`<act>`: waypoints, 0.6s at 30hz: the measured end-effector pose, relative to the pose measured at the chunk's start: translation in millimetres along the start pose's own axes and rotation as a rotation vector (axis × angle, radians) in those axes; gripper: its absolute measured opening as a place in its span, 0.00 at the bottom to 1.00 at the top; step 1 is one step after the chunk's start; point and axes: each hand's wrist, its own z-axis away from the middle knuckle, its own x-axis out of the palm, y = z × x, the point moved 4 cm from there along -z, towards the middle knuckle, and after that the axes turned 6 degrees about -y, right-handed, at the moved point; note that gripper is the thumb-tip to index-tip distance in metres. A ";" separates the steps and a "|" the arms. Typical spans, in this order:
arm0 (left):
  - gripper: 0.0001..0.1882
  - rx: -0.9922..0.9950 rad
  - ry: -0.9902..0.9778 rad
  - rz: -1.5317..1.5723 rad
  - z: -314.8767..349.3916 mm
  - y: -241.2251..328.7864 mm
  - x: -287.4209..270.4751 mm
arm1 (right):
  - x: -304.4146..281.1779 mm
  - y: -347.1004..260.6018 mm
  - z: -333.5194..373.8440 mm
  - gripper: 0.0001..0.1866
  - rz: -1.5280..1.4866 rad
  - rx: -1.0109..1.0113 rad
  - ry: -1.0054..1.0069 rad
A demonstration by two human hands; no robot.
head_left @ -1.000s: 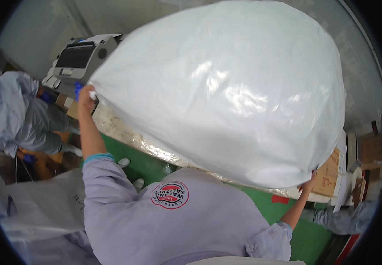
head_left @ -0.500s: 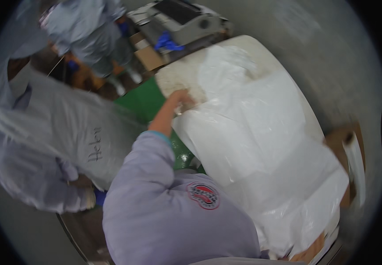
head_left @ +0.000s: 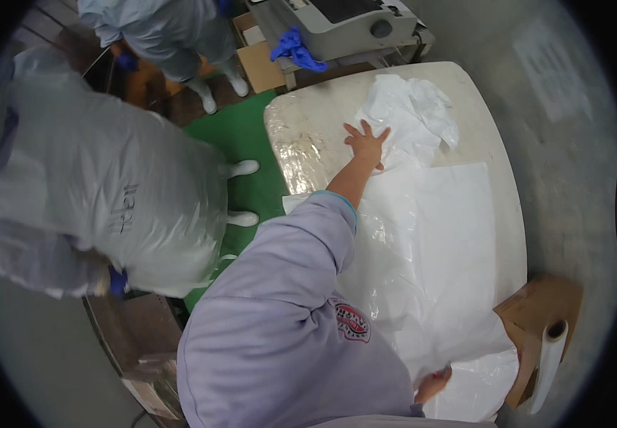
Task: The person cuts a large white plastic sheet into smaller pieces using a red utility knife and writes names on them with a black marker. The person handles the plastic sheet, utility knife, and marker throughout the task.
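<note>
A large white plastic sheet (head_left: 458, 235), glossy and creased, lies spread over a pale table (head_left: 497, 93). Its far end is a crumpled bunch (head_left: 412, 107). My left hand (head_left: 367, 146) reaches over the sheet's far left part, fingers spread wide beside the bunch, gripping nothing. Close to the sheet's near end is my right hand (head_left: 432, 385), its fingers together at a fold of the plastic and apparently pinching it. My body and sleeve hide the right forearm and the near left part of the table.
At the right stand a cardboard box (head_left: 551, 299) and a white roll (head_left: 551, 364). A grey machine (head_left: 344, 32) and blue gloves (head_left: 297, 50) are beyond the table. One person in a plastic apron (head_left: 158, 207) stands at left on green flooring (head_left: 251, 128); another person (head_left: 173, 36) is farther back.
My left hand has moved right and spread its fingers. The sheet's left edge no longer lifts around it, and the sheet lies flatter. My right hand has come into view. The view has shifted.
</note>
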 end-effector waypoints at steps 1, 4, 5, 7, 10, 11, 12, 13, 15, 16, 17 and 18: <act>0.44 0.073 0.089 0.088 -13.1 -2.7 13.4 | 15.0 -27.1 -3.9 0.21 0.081 -0.126 -0.049; 0.22 0.311 0.254 0.186 -30.8 -14.1 49.4 | 57.9 -21.5 -15.5 0.18 0.066 -0.143 -0.238; 0.15 0.404 0.214 0.123 -9.7 -10.0 52.5 | 70.9 -14.7 -10.6 0.18 0.040 -0.093 -0.294; 0.08 0.353 0.266 0.122 1.7 -48.9 66.0 | 80.9 -7.6 -15.6 0.18 0.011 -0.046 -0.394; 0.10 0.085 0.837 0.526 62.9 -159.2 31.6 | 85.8 -4.5 -13.4 0.21 0.028 -0.074 -0.282; 0.10 -0.015 0.908 0.551 107.5 -184.8 9.5 | 86.9 6.0 -11.3 0.21 0.017 -0.019 -0.286; 0.11 -0.102 1.028 0.508 143.2 -217.2 -3.0 | 82.2 -2.3 -11.1 0.22 0.022 0.033 -0.303; 0.11 -0.140 1.099 0.486 172.6 -249.1 -8.0 | 78.1 -10.1 -11.0 0.23 0.031 0.088 -0.318; 0.12 -0.345 1.195 0.476 229.7 -304.3 -6.4 | 73.0 -13.7 -9.5 0.23 0.011 0.141 -0.280; 0.12 -0.386 1.233 0.470 258.6 -326.4 -4.5 | 72.1 -10.8 -4.1 0.23 0.008 0.170 -0.266; 0.13 -0.426 1.261 0.473 280.1 -343.2 -2.4 | 75.1 -3.6 -2.9 0.22 0.029 0.160 -0.251; 0.13 -0.473 1.259 0.430 295.2 -356.5 -5.5 | 82.6 4.9 -5.9 0.20 0.047 0.150 -0.236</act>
